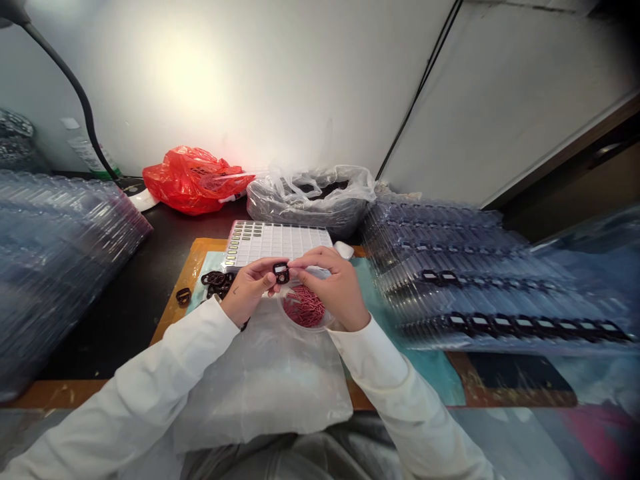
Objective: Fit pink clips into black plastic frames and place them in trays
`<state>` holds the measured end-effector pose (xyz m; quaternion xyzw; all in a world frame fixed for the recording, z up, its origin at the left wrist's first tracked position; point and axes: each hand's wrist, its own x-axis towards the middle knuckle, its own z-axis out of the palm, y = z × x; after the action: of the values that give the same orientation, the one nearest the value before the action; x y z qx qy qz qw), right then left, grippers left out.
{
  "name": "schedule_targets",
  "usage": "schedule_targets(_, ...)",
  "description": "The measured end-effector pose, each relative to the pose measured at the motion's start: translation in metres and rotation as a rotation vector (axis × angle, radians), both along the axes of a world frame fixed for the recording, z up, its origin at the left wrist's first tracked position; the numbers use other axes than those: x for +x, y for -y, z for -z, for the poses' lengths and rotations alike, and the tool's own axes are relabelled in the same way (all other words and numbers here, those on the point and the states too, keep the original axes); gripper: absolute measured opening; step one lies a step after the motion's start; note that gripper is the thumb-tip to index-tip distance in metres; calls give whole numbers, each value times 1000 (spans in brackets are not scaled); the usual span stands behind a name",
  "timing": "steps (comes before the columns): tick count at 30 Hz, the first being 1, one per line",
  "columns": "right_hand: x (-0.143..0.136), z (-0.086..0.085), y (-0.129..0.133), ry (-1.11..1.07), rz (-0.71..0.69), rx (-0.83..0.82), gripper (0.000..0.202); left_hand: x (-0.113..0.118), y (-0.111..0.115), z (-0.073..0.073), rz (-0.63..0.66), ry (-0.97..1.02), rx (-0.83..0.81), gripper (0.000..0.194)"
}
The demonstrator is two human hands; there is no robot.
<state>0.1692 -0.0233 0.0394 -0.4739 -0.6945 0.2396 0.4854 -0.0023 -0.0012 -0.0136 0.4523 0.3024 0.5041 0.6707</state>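
Note:
My left hand (250, 288) is closed on a small black plastic housing (281, 272) with a pale rectangular window, gripping it between thumb and fingers. At the housing's right edge, my right hand (327, 283) is closed in a pinch; whatever lies between its fingertips is too small to make out. Below the hands stands a round clear tub (305, 308) of small reddish pins (303, 303). More black plastic parts (216, 283) lie in a heap beside my left hand. Behind both hands is a white gridded tray (280, 243) with small pieces in its left cells.
Stacks of clear plastic trays stand at left (65, 260) and right (480, 267); the right stack carries a row of black housings (520, 325). At the back are a red bag (193, 180), a clear bag (310, 207) with dark contents, and a lamp (75, 83). One black part (183, 297) lies apart.

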Motion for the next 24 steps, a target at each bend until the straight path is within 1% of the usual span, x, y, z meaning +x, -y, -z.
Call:
schedule_targets(6, -1, 3, -1, 49, -14, 50, 18, 0, 0, -1, -11, 0, 21, 53)
schedule_targets(10, -2, 3, -1, 81, -8, 35, 14, 0, 0, 0, -33, -25, 33, 52)
schedule_targets(16, -3, 2, 0, 121, -14, 27, 10, -1, 0, 0, -28, -52, 72, 50)
schedule_targets(24, -5, 4, 1, 131, -9, 15, 9, 0, 0, -3, -32, -55, 55, 50)
